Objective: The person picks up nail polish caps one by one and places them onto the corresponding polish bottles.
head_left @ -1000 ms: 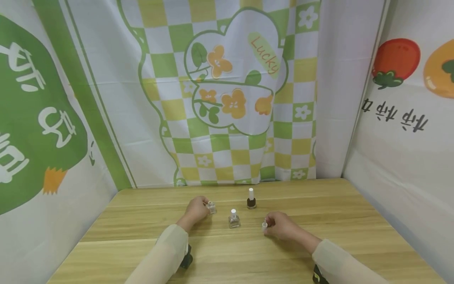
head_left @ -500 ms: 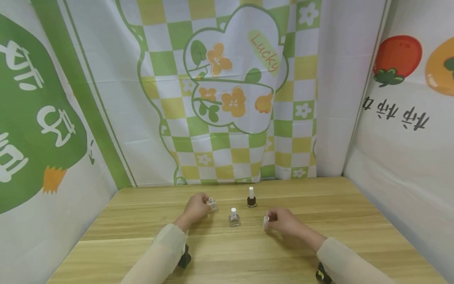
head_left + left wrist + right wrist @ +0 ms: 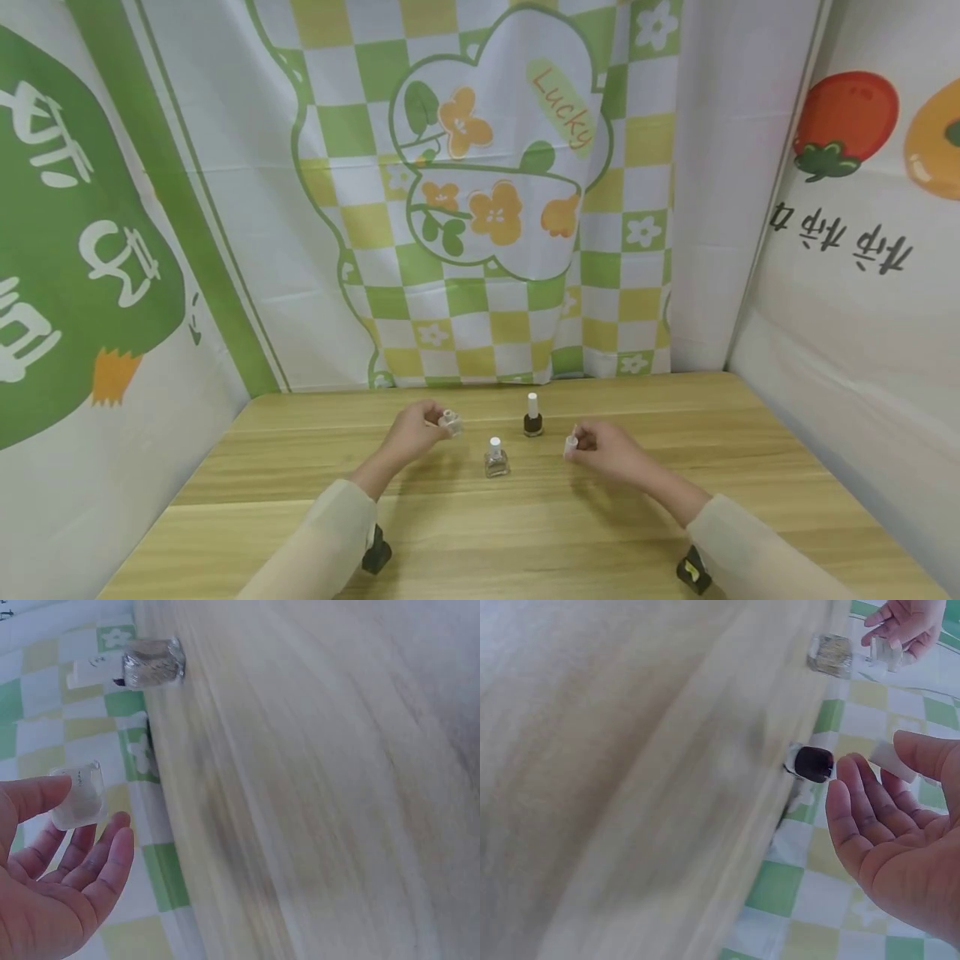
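Note:
My left hand point(image 3: 408, 429) pinches a small clear nail polish bottle point(image 3: 451, 423) between thumb and fingers. No cap is on its neck. In the left wrist view the bottle point(image 3: 81, 795) shows clear walls, held by the thumb from one side. Across from it, my right hand point(image 3: 609, 454) pinches a small white bottle cap point(image 3: 571, 444). Between the hands, a squat clear nail polish bottle point(image 3: 496, 464) with a white cap stands upright. Behind it and to the right stands a dark nail polish bottle point(image 3: 532, 424) with a tall white cap.
The wooden table point(image 3: 480, 542) runs back to a green and yellow checked cloth point(image 3: 495, 333). Printed cloth walls point(image 3: 840, 333) close in both sides. A dark device sits under each sleeve point(image 3: 315, 533).
Both hands have moved a little farther back and up, the left with its bottle, the right with the cap. The right hand has also shifted slightly right. The two standing bottles stay put.

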A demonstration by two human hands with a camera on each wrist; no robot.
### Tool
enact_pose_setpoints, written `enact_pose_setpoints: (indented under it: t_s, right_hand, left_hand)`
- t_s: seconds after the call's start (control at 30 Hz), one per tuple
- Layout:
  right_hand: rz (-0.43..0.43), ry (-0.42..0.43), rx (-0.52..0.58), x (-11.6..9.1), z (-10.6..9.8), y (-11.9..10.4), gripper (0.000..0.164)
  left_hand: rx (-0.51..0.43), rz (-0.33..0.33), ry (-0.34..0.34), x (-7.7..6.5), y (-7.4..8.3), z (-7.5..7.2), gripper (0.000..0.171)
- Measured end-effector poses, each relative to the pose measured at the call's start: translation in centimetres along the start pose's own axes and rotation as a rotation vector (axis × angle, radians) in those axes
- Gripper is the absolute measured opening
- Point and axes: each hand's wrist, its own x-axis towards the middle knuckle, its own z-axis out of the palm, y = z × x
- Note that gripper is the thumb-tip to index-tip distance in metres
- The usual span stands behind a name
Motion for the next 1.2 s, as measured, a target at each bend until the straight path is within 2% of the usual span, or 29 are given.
enact_pose_setpoints:
  t_s: [0.13, 0.3, 0.47, 0.8, 1.2]
  right_hand:
    - [0.029, 0.014, 0.003, 0.0, -0.5, -0.6, 0.014]
    - [0.05, 0.035, 0.027, -0.3, -1.1, -1.2, 0.016]
    - [-0.002, 0.038, 0.046, -0.9, -1.7, -1.8, 0.017]
    - [-0.115, 0.027, 0.043, -2.0, -2.2, -3.7, 0.019]
    - [-0.18, -0.004, 0.052, -2.8, -1.5, -5.4, 0.015]
  left_hand:
    - [-0.054, 0.006, 0.001, -0.6, 0.9, -0.2, 0.026]
    - [-0.117, 0.043, -0.019, -1.5, 2.1, -0.1, 0.022]
    - [-0.15, 0.084, -0.069, -2.4, 3.0, 0.4, 0.021]
    - [-0.148, 0.158, -0.147, -4.6, 4.6, 1.2, 0.021]
    - [-0.196, 0.179, -0.214, -6.1, 6.2, 2.9, 0.023]
